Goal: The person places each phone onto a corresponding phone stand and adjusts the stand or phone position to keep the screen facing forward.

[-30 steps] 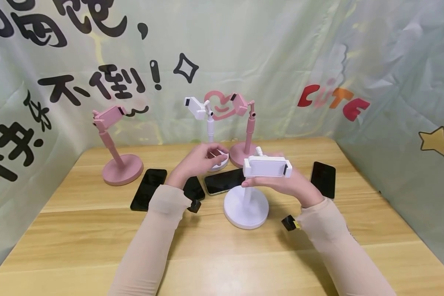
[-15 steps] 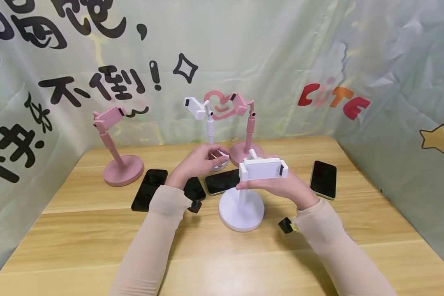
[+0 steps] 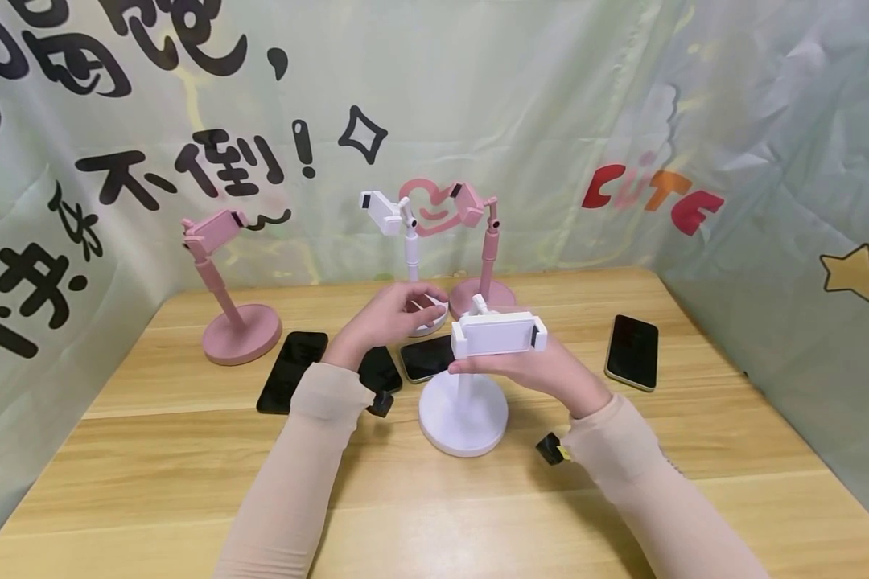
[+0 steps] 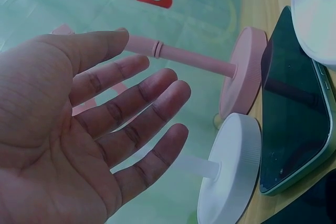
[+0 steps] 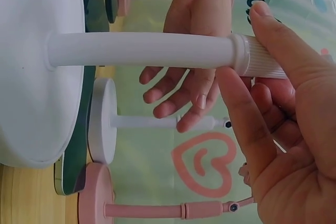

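The nearer white phone stand [image 3: 463, 414] is upright, its round base low over or on the table; I cannot tell which. My right hand [image 3: 539, 374] grips its post just under the clamp, at the ribbed collar in the right wrist view. Loosely curled with nothing in it, my left hand [image 3: 391, 315] hovers in front of another white phone stand [image 3: 411, 245]. The left wrist view has that hand [image 4: 89, 124] apart from the white base [image 4: 231, 171]. Beside it stands a pink phone stand [image 3: 489, 249].
A second pink phone stand [image 3: 240, 334] stands at the left. Black phones lie flat: one phone [image 3: 293, 371] left of my left arm, another phone [image 3: 380, 370] partly under it, a phone [image 3: 426, 358] behind the nearer stand, and a phone [image 3: 633, 352] at the right. A printed cloth [image 3: 550, 121] backs the table.
My right hand has moved left and slightly toward me, bringing the nearer white phone stand along. My left hand has stayed in place.
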